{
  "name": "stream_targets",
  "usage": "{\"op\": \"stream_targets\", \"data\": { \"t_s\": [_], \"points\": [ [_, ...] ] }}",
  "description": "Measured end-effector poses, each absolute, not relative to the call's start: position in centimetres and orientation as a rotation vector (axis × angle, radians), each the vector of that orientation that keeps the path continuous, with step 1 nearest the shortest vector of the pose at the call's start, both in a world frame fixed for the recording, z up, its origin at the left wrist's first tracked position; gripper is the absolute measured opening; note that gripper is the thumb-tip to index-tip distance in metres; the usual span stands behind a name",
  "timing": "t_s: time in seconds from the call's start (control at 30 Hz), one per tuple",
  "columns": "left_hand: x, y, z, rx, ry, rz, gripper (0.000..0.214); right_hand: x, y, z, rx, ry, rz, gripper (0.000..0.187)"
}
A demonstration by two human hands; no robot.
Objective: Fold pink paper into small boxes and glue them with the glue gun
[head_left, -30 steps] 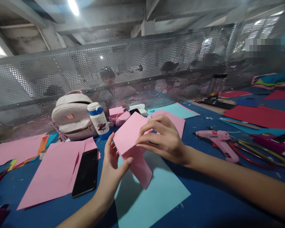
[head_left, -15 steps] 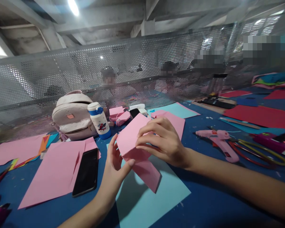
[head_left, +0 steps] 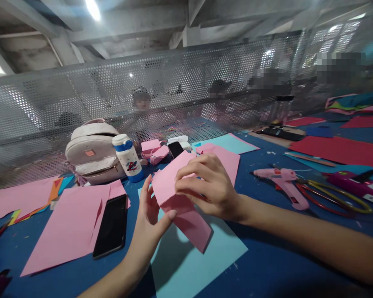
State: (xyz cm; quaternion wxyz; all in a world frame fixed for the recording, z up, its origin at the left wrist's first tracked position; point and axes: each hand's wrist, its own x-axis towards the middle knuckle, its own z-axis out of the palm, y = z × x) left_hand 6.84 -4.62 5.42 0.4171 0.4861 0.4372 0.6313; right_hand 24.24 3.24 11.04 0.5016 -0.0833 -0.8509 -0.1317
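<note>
Your left hand [head_left: 149,221]: gripping folded pink paper [head_left: 170,179] | right hand [head_left: 210,186]: pinching its edge | location: raised above light-blue sheet [head_left: 216,252] | step: seemingly shaping the fold | next move: calls for even pressure

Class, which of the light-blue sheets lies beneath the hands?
The near sheet, below the folded pink paper that the left hand and right hand hold; the far sheet lies toward the perforated screen.

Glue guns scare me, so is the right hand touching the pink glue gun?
Apart. The head view shows blue table between the right hand, which is at the folded pink paper, and the pink glue gun.
</note>
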Motion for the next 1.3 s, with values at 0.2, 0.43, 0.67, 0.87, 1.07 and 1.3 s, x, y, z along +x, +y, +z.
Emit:
{"op": "stream_targets", "data": {
  "t_s": [0.2, 0.43, 0.67, 0.87, 1.07, 1.3],
  "points": [
    [6.82, -4.64, 5.53, 1.223, 1.137, 1.586, 0.088, 24.40, 3.24, 10.73, -0.208, -2.080, -0.309, 0.011],
    [7.01, -4.74, 5.77, 1.198, 1.130, 1.576, 0.091, 24.39, 3.32, 10.64, -0.158, -2.047, -0.323, 0.008],
    [6.97, -4.77, 5.82, 1.189, 1.132, 1.567, 0.093, 24.30, 3.02, 10.63, -0.182, -2.067, -0.312, 0.011],
    [7.11, -4.93, 6.01, 1.192, 1.117, 1.539, 0.094, 24.39, 3.12, 10.70, -0.187, -2.040, -0.276, 0.012],
    [7.11, -5.02, 6.07, 1.220, 1.100, 1.469, 0.091, 24.60, 2.87, 11.27, -0.231, -2.035, -0.269, 0.011],
    [7.30, -4.94, 6.19, 1.240, 1.079, 1.449, 0.087, 24.30, 2.62, 11.19, -0.270, -2.062, -0.310, 0.015]
  ]
}}
